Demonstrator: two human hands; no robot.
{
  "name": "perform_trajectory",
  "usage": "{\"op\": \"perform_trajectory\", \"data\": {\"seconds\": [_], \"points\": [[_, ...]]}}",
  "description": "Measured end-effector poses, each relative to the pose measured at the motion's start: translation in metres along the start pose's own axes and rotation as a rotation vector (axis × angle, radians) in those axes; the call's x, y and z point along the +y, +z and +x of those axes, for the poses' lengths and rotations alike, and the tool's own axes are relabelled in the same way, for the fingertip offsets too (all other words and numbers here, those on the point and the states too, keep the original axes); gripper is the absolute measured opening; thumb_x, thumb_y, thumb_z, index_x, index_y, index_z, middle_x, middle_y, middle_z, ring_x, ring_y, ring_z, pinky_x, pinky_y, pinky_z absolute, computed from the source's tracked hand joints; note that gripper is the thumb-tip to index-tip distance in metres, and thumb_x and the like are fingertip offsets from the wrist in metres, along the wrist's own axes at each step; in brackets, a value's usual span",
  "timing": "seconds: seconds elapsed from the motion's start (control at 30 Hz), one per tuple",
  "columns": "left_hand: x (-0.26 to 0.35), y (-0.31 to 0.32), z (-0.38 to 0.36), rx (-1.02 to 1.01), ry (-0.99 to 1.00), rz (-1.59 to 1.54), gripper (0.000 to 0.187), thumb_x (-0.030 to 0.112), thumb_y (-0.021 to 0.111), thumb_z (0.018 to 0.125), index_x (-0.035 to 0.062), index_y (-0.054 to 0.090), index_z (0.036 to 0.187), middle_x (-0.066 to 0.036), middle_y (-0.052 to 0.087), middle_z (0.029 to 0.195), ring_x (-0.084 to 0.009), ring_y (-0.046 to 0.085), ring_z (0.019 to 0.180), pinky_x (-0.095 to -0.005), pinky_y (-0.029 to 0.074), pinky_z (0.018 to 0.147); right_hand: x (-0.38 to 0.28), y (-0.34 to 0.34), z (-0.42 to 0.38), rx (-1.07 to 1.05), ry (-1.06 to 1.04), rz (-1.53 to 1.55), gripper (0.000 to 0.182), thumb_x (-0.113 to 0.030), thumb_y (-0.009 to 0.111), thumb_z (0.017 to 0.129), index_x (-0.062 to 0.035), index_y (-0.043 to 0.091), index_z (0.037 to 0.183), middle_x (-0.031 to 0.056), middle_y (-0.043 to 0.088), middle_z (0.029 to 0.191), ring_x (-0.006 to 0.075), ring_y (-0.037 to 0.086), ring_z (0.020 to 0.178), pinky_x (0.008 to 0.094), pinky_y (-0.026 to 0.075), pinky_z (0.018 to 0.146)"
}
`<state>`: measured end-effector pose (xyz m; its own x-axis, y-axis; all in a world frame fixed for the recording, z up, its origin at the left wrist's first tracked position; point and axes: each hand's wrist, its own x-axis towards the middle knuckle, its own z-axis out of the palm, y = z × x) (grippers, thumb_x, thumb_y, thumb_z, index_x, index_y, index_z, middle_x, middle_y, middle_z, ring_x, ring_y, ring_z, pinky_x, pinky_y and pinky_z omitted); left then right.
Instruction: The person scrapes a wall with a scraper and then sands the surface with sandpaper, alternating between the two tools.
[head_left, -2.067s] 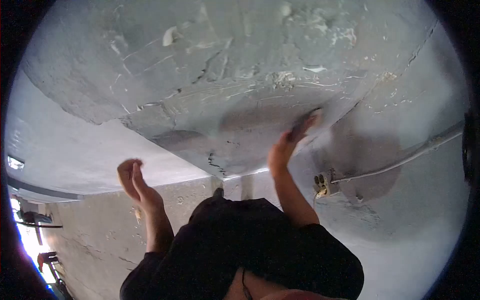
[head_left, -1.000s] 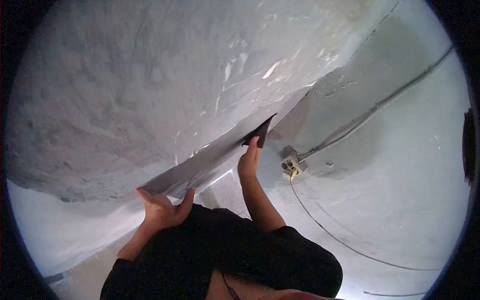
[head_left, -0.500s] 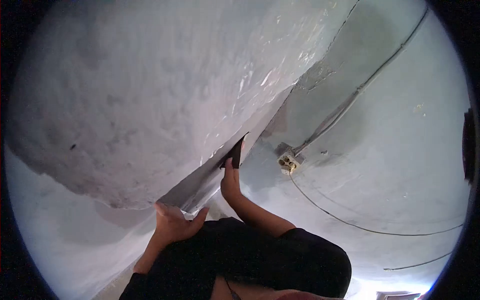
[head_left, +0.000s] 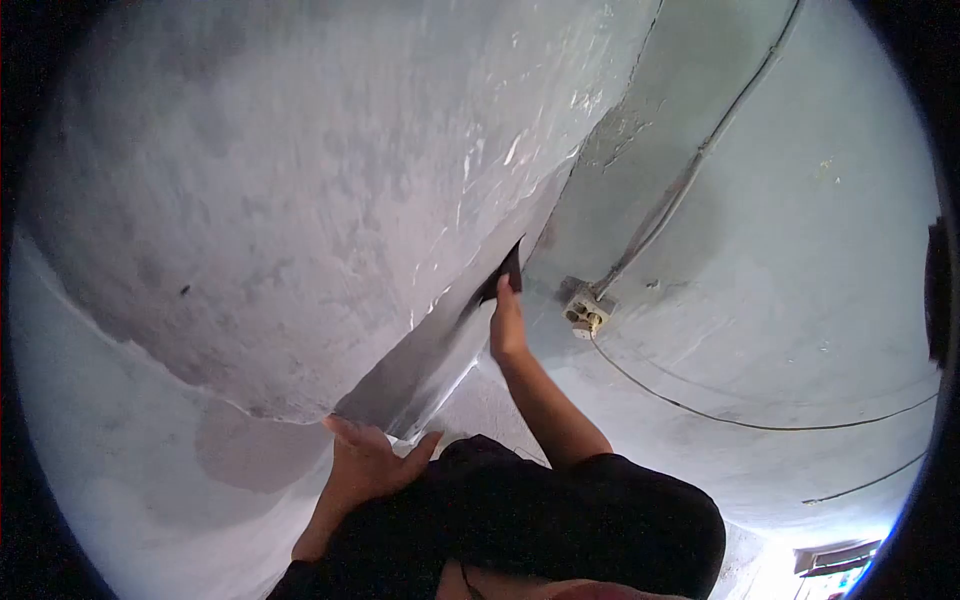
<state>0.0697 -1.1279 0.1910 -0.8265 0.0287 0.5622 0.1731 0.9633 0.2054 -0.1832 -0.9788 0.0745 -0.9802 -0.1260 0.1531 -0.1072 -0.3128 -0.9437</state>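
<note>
My right hand (head_left: 508,325) is closed on a dark flat sheet (head_left: 514,268), pressing it against the narrow grey ledge face (head_left: 425,370) beneath a plastered wall block. The sheet has a pointed top corner; its exact kind does not show clearly. At the lower end of that face rests my left hand (head_left: 368,465), thumb and fingers apart, its fingertips touching the corner of the plaster (head_left: 250,250). Nothing shows in the left hand.
To the right, a socket box (head_left: 588,308) with a plug in it sits on the pale wall. A cable (head_left: 700,155) runs up from the box, and a thin wire (head_left: 760,428) trails rightward. A bright window opening (head_left: 840,560) lies at the lower right.
My right hand has slid the dark sheet up along the ledge face, away from my left hand. The left hand stays at the lower corner. The view has shifted slightly.
</note>
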Motion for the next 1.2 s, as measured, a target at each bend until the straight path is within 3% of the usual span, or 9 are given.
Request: {"op": "perform_trajectory", "data": {"seconds": [0.3,0.37,0.47,0.53,0.67,0.73,0.83,1.03,1.2], "points": [[-0.004,0.013,-0.013,-0.090,-0.035,0.055,0.082,0.044,0.075,0.079,-0.0291,0.038,0.079,-0.010,0.040,0.041,-0.0320,0.047,0.038,-0.0470,0.041,0.049,-0.022,0.018,-0.038,0.008,0.049,-0.307,0.060,-0.039,0.038,0.102,0.0008,0.028,0.146,0.0156,0.034,0.149,0.0264,0.028,0.138,0.0334,0.017,0.114],[-0.007,0.024,-0.020,-0.129,-0.085,0.025,0.079,0.045,0.074,0.079,-0.0269,0.042,0.081,-0.009,0.039,0.041,-0.0309,0.045,0.037,-0.0455,0.039,0.047,0.004,-0.012,0.003,-0.172,0.150,-0.086,0.061,-0.031,0.032,0.104,0.0014,0.009,0.150,0.0141,0.012,0.158,0.0229,0.007,0.146,0.0317,0.006,0.117],[-0.011,0.032,-0.027,0.113,-0.053,-0.114,0.079,0.048,0.073,0.079,-0.0253,0.048,0.094,-0.007,0.035,0.038,-0.0322,0.045,0.038,-0.0535,0.040,0.057,-0.022,0.004,0.000,0.025,0.057,-0.098,0.060,-0.041,0.035,0.102,0.0007,0.030,0.145,0.0150,0.037,0.146,0.0264,0.030,0.136,0.0331,0.020,0.113],[-0.008,0.032,-0.033,-0.030,0.022,0.176,0.094,0.044,0.073,0.079,-0.0233,0.027,0.127,-0.020,0.055,0.061,-0.0393,0.060,0.068,-0.0649,0.032,0.086,-0.013,0.019,-0.020,-0.017,-0.064,-0.140,0.060,-0.036,0.034,0.103,0.0024,0.019,0.147,0.0168,0.022,0.151,0.0277,0.016,0.140,0.0337,0.011,0.114],[-0.002,0.047,-0.038,0.030,-0.243,-0.034,0.107,0.040,0.074,0.079,-0.0196,0.006,0.137,-0.036,0.051,0.113,-0.0453,0.050,0.112,-0.0688,0.002,0.103,-0.001,0.033,-0.043,-0.099,-0.230,-0.194,0.062,-0.027,0.031,0.103,0.0048,0.003,0.149,0.0194,-0.001,0.159,0.0297,-0.004,0.147,0.0346,-0.002,0.117],[0.008,0.035,-0.025,-0.081,-0.572,-0.359,0.113,0.036,0.075,0.077,-0.0148,-0.003,0.141,-0.039,0.019,0.143,-0.0465,0.025,0.134,-0.0626,-0.011,0.106,-0.005,0.036,-0.030,-0.090,-0.256,-0.221,0.062,-0.025,0.031,0.103,0.0044,0.002,0.149,0.0198,-0.001,0.158,0.0306,-0.004,0.147,0.0353,-0.001,0.117],[0.012,0.042,-0.024,0.090,-0.418,-0.254,0.128,0.011,0.075,0.076,0.0076,-0.037,0.135,-0.031,0.014,0.149,-0.0384,0.017,0.140,-0.0564,-0.012,0.111,-0.015,0.023,-0.010,-0.071,-0.282,-0.286,0.061,-0.022,0.031,0.103,0.0037,0.002,0.150,0.0204,-0.001,0.158,0.0319,-0.004,0.147,0.0362,0.000,0.117],[0.012,0.056,-0.040,0.027,-0.539,-0.024,0.129,0.016,0.077,0.075,-0.0046,-0.036,0.133,-0.036,0.016,0.145,-0.0431,0.027,0.134,-0.0503,0.001,0.114,-0.023,0.014,-0.037,-0.199,-0.180,-0.396,0.063,-0.022,0.032,0.102,-0.0014,0.001,0.151,0.0203,-0.003,0.158,0.0338,-0.004,0.146,0.0410,0.001,0.117],[0.048,0.042,-0.019,0.080,-0.592,-0.095,0.126,0.003,0.072,0.077,0.0064,-0.040,0.134,-0.033,0.025,0.141,-0.0400,0.033,0.129,-0.0470,0.021,0.110,-0.026,-0.004,0.005,-0.137,-0.231,-0.385,0.060,-0.025,0.031,0.102,-0.0014,0.005,0.151,0.0202,0.000,0.159,0.0323,-0.002,0.147,0.0407,0.002,0.117]]}}
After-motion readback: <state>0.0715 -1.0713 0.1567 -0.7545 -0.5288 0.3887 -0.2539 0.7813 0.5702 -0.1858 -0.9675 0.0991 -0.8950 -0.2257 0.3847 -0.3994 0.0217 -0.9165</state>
